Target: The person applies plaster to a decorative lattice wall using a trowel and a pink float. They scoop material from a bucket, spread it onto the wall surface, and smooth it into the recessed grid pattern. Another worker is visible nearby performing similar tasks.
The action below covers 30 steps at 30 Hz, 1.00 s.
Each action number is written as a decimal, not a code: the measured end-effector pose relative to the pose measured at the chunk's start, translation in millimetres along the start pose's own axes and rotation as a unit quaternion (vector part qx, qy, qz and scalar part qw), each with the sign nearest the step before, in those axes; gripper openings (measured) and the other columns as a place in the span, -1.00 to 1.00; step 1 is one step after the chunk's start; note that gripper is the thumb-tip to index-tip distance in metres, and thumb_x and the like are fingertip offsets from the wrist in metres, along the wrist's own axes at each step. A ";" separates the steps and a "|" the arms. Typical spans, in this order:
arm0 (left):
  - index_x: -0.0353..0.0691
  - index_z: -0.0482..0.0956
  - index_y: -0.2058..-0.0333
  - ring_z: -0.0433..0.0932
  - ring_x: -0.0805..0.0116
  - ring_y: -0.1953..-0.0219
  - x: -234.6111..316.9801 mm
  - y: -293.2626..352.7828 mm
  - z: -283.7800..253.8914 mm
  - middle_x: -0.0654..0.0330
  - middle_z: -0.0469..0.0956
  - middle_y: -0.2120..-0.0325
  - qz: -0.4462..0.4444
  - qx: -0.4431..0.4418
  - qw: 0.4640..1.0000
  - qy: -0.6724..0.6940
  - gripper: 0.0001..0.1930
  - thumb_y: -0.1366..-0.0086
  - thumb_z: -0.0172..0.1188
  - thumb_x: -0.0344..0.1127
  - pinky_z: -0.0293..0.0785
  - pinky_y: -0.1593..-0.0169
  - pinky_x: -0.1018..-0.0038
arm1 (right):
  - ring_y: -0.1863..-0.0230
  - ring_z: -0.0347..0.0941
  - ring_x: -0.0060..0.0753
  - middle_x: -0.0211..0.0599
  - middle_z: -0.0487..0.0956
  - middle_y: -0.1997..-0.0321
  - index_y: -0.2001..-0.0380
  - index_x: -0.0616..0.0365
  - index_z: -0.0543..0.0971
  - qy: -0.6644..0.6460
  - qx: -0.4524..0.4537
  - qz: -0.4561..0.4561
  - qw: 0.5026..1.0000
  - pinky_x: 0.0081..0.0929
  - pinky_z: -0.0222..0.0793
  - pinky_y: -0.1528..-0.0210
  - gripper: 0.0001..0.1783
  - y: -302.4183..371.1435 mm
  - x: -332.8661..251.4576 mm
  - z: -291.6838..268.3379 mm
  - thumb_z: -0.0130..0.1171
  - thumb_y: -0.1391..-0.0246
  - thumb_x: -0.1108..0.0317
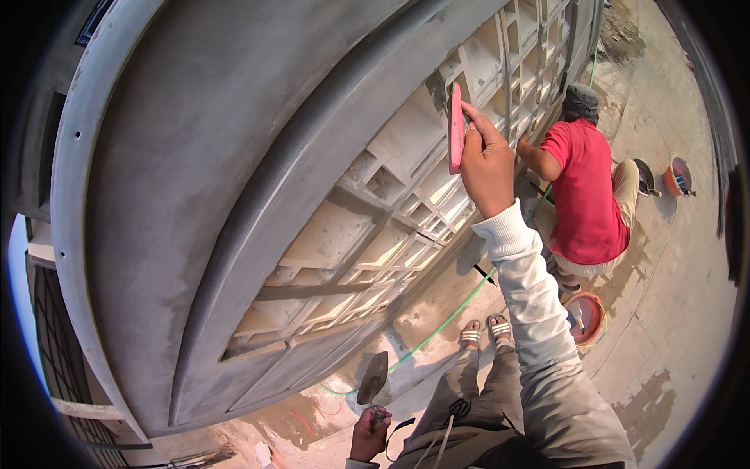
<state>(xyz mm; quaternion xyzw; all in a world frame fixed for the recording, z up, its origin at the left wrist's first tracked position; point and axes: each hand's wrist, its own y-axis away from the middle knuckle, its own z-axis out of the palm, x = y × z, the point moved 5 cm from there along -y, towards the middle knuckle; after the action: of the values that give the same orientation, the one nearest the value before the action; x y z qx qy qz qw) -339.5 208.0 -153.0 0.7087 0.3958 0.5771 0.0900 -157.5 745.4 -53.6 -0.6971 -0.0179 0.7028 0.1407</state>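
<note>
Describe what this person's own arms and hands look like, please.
The right hand is ungloved; that arm wears a long, wrinkled, pale sleeve with a ribbed whitish cuff, and I see no markings on it. The left hand is ungloved too; only a scrap of greyish sleeve shows there.

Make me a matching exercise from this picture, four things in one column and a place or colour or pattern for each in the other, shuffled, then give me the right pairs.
Things:
1. Float
2. Trowel
3. Hose
4. Sandals

Descriptions:
A. Striped
B. In the left hand
C. Green
D. In the right hand

Right pairs: 1-D, 2-B, 3-C, 4-A.
</note>
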 end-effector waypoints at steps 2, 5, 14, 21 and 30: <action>-0.27 0.45 0.11 0.48 0.59 0.19 -1.0 0.9 -4.0 0.29 0.56 0.24 -0.014 0.001 1.000 -0.004 -0.81 -0.33 0.20 -0.48 0.40 0.06 0.59 | 0.46 0.52 -0.31 -0.05 0.60 0.42 -0.10 0.14 0.55 0.008 0.017 -0.021 1.000 -0.39 0.42 0.31 -0.58 0.7 -7.0 4.9 -0.09 -0.22 0.41; -0.27 0.45 0.11 0.47 0.60 0.21 -3.2 1.5 -3.6 0.29 0.57 0.25 0.010 -0.002 1.000 0.009 -0.81 -0.33 0.21 -0.47 0.39 0.08 0.60 | 0.30 0.56 0.08 0.12 0.61 0.34 -0.09 0.15 0.56 0.092 0.056 -0.103 0.989 -0.13 0.45 0.19 -0.59 -0.9 -11.3 18.6 -0.04 -0.20 0.39; -0.25 0.43 0.09 0.45 0.58 0.29 -3.8 19.0 -9.7 0.29 0.55 0.26 0.036 0.024 0.999 0.033 -0.78 -0.33 0.21 -0.43 0.41 0.18 0.60 | 0.32 0.53 0.15 0.09 0.58 0.40 -0.07 0.05 0.58 0.177 -0.001 -0.087 0.980 -0.02 0.43 0.17 -0.60 29.3 -17.0 9.4 0.02 -0.17 0.36; -0.27 0.41 0.09 0.40 0.60 0.36 1.5 25.8 -19.5 0.31 0.52 0.30 0.093 0.073 0.992 0.043 -0.78 -0.32 0.20 -0.44 0.36 0.23 0.63 | 0.40 0.55 0.02 -0.11 0.42 0.31 -0.27 -0.28 0.40 0.379 -0.031 -0.276 0.883 -0.11 0.50 0.36 -0.44 -26.1 -18.7 -34.0 0.09 -0.19 0.35; -0.27 0.41 0.11 0.45 0.56 0.29 -36.2 50.0 -12.4 0.27 0.53 0.27 0.040 0.096 0.992 0.068 -0.80 -0.32 0.17 -0.48 0.39 0.16 0.60 | 0.48 0.56 -0.03 -0.19 0.43 0.28 -0.30 -0.35 0.35 0.408 -0.061 -0.359 0.837 -0.14 0.53 0.43 -0.29 -40.3 -18.8 -26.9 0.21 -0.07 0.39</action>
<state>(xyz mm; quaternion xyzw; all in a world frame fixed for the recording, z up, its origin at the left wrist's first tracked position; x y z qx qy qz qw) -328.4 146.3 -146.8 0.6885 0.4256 0.5866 -0.0291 -124.3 775.3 -27.1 -0.8727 -0.2508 0.2518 0.3349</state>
